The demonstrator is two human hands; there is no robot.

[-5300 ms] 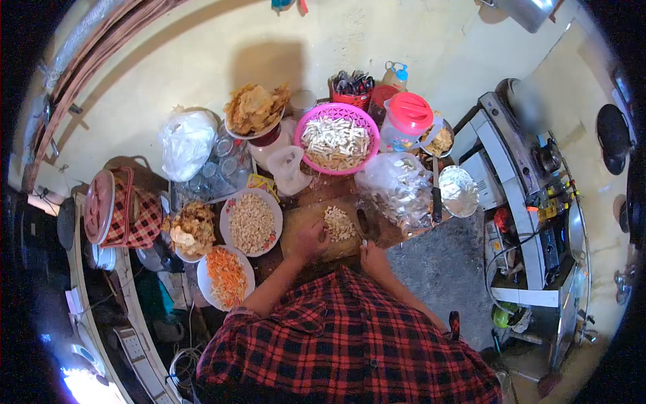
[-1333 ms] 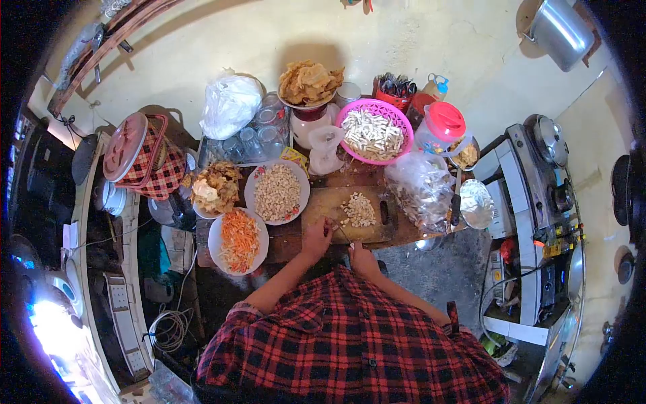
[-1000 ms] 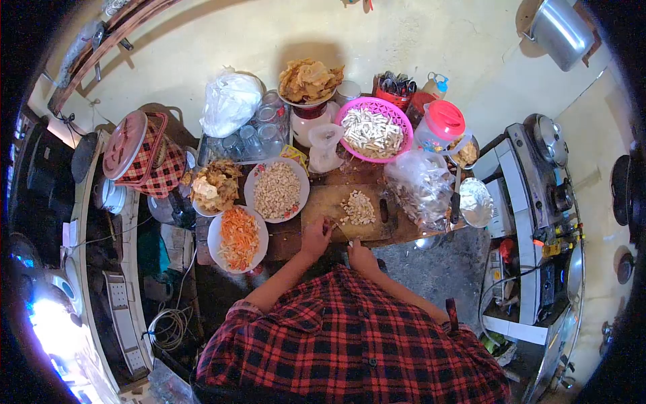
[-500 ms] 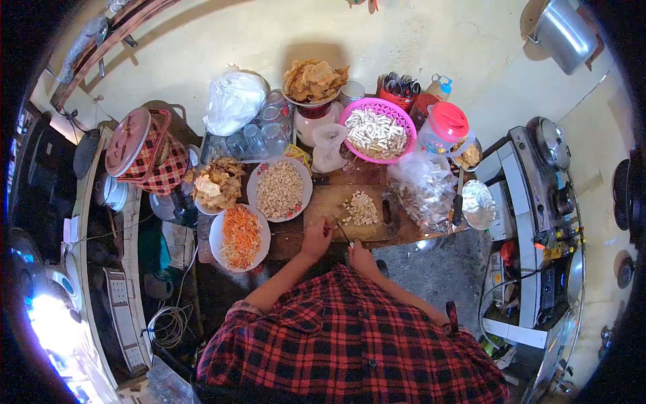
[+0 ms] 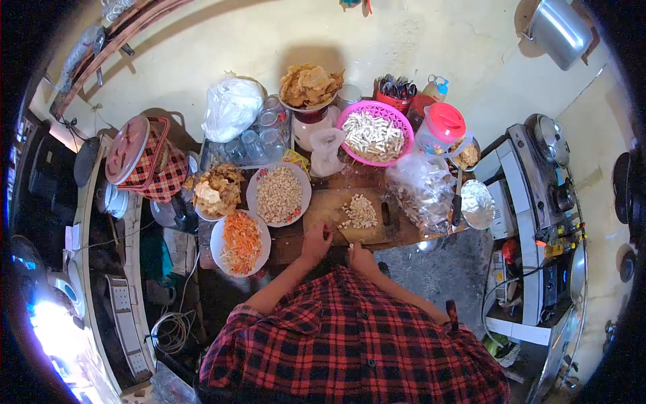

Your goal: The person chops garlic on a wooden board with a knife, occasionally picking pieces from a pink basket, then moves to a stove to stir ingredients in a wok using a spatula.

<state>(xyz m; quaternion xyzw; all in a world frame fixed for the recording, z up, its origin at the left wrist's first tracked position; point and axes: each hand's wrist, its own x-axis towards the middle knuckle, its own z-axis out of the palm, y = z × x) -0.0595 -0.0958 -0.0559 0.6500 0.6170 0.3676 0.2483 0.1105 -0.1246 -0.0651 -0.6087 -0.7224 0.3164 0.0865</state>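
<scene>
still pinching a small pale piece [image 5: 328,233] in left hand [image 5: 315,242]; thin steel knife [image 5: 346,242], clenched in right hand [image 5: 363,257], drawn back: chopping unfinished.

Bench clutter, top centre: pink round plastic basket [image 5: 340,128] of pale strips, red-lidded clear plastic jug [image 5: 441,124] just right of it, red cup of cutlery [image 5: 393,91] behind.
Bowl of brown fried crisps [image 5: 309,84] sits on a jar; clear drinking glasses [image 5: 259,138] and knotted white plastic bag [image 5: 231,108] to its left.
Centre left: white plate of diced pale pieces [image 5: 249,195], white plate of orange shreds [image 5: 215,246], plate of brown fritters [image 5: 217,192].
Far left: red checked fabric carrier with round lid [image 5: 145,161].
Right: crumpled clear plastic bag [image 5: 420,192], foil-covered bowl [image 5: 478,204], grey gas stove [image 5: 548,175].
Steel pot [image 5: 555,27] hangs upper right.
</scene>
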